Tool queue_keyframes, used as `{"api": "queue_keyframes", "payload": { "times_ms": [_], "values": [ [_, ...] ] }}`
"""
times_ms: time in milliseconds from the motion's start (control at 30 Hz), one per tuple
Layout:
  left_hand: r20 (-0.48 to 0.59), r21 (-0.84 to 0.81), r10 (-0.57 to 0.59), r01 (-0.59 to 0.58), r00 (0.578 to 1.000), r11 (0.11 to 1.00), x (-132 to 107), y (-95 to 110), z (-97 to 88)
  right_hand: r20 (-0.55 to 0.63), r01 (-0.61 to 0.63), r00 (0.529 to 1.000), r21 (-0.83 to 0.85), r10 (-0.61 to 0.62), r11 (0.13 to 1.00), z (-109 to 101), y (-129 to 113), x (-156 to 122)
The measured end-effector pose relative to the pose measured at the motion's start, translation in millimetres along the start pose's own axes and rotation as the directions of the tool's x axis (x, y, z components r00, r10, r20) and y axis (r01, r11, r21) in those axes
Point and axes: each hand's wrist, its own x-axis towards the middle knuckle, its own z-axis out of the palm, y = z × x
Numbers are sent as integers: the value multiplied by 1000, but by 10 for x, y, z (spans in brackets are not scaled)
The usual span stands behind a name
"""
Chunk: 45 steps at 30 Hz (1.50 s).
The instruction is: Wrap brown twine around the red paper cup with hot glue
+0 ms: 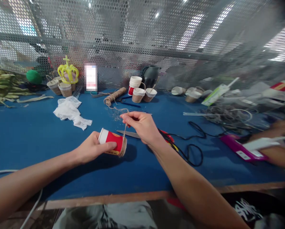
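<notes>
My left hand [92,149] grips a red and white paper cup [112,142] lying on its side, its base end wrapped with jute twine. My right hand [142,125] is closed in a pinch on the twine strand [125,128], which runs down to the cup's wrapped end and back toward a twine spool [115,95] on the blue table [28,133]. Scissors [130,134] with red handles lie just behind my right hand, partly hidden by it.
Twine-wrapped cups [143,94] and a cup stack [134,85] stand at the back centre. White crumpled tissue [71,111] lies at left, a yellow crown [68,72] behind it. Black cable [192,149] loops at right. Another person's arm [275,143] and a purple object [240,148] occupy the right edge.
</notes>
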Motion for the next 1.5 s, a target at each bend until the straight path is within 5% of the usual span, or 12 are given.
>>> {"api": "queue_keyframes", "payload": {
  "times_ms": [500, 1000, 1267, 1500],
  "values": [
    [-4, 188, 155, -152, 988, 970, -62, 21, 15, 91, -85, 992, -10, 85, 996, 27, 27, -25],
    [49, 358, 367, -359, 929, 862, -98, 29, 14, 193, -118, 973, -48, 125, 992, 59, 40, -68],
    [33, 412, 394, -371, 919, 832, -100, 12, -7, 219, -141, 965, -25, 143, 990, 80, 65, -76],
    [-86, 266, 322, -290, 943, 920, -92, -16, -10, 243, -202, 949, -9, 198, 979, 117, 128, -70]
  ]
}}
